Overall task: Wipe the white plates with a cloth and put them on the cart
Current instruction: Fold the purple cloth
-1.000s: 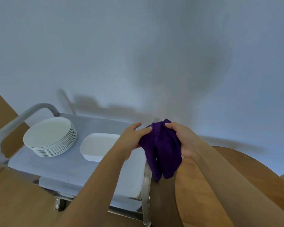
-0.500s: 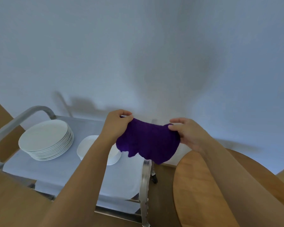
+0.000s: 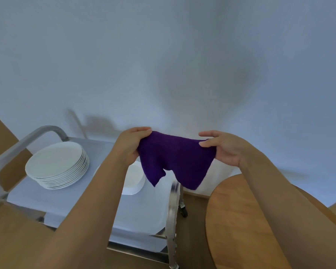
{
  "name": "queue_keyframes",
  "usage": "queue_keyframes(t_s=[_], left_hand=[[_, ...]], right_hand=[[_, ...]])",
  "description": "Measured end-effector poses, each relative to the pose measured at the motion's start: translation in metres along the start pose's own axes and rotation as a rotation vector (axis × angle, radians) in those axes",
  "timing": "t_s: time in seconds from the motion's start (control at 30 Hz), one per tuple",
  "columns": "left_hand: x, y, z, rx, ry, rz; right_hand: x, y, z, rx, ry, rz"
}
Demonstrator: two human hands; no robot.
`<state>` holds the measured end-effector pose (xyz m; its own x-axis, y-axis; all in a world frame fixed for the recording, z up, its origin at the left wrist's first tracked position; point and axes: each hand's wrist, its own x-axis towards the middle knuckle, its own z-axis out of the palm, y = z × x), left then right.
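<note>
Two hands, left hand [image 3: 131, 147] and right hand [image 3: 224, 147], pinch the purple cloth [image 3: 176, 159] spread for wiping; stacked plates [image 3: 57, 165] sit at nine o'clock.

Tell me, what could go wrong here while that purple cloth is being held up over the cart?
The purple cloth is only pinched at its top corners by the left hand and right hand, so a corner might slip free. Its hanging ends dangle near the white dish on the cart and could snag or nudge it. The stack of plates sits close to the left forearm.
</note>
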<state>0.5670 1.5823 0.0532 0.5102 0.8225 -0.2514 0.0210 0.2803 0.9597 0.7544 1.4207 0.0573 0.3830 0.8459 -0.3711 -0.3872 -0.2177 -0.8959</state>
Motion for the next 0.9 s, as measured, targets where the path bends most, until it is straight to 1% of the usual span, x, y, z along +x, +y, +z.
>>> queue_keyframes(t_s=[0.03,0.07,0.13,0.17,0.23,0.27,0.33,0.43,0.47,0.57,0.67,0.73,0.83,0.9], left_hand=[[0.000,0.001,-0.002,-0.023,-0.054,-0.017],[0.001,0.002,-0.005,0.005,-0.124,-0.033],[0.002,0.000,-0.011,0.115,-0.262,-0.062],[0.001,-0.001,-0.014,0.153,-0.323,-0.081],[-0.001,-0.007,-0.020,0.155,-0.447,-0.124],[-0.003,-0.011,-0.023,0.112,-0.503,-0.136],[-0.005,-0.020,-0.023,-0.050,-0.557,-0.140],[-0.014,-0.048,-0.014,-0.394,-0.517,-0.247],[-0.018,-0.061,-0.010,-0.473,-0.489,-0.277],[-0.037,-0.097,0.008,-0.592,-0.412,-0.337],[-0.050,-0.113,0.027,-0.729,-0.357,-0.459],[-0.051,-0.113,0.035,-0.766,-0.365,-0.508],[-0.051,-0.105,0.043,-0.712,-0.371,-0.542],[-0.053,-0.105,0.047,-0.705,-0.315,-0.591]], right_hand=[[-0.001,-0.005,0.001,-0.062,-0.020,-0.019],[-0.002,-0.009,0.002,-0.136,-0.011,-0.048],[-0.005,-0.017,0.005,-0.280,0.035,-0.123],[-0.007,-0.021,0.006,-0.305,0.031,-0.163],[-0.012,-0.029,0.007,-0.239,-0.038,-0.227],[-0.014,-0.032,0.008,-0.196,-0.067,-0.252],[-0.017,-0.038,0.010,-0.179,-0.080,-0.286],[-0.019,-0.044,0.015,-0.196,-0.087,-0.294],[-0.020,-0.045,0.017,-0.196,-0.090,-0.290],[-0.022,-0.045,0.022,-0.249,-0.082,-0.292],[-0.021,-0.040,0.029,-0.361,-0.052,-0.310],[-0.021,-0.039,0.032,-0.385,-0.042,-0.319],[-0.022,-0.038,0.034,-0.414,-0.032,-0.325],[-0.023,-0.037,0.034,-0.423,-0.024,-0.327]])
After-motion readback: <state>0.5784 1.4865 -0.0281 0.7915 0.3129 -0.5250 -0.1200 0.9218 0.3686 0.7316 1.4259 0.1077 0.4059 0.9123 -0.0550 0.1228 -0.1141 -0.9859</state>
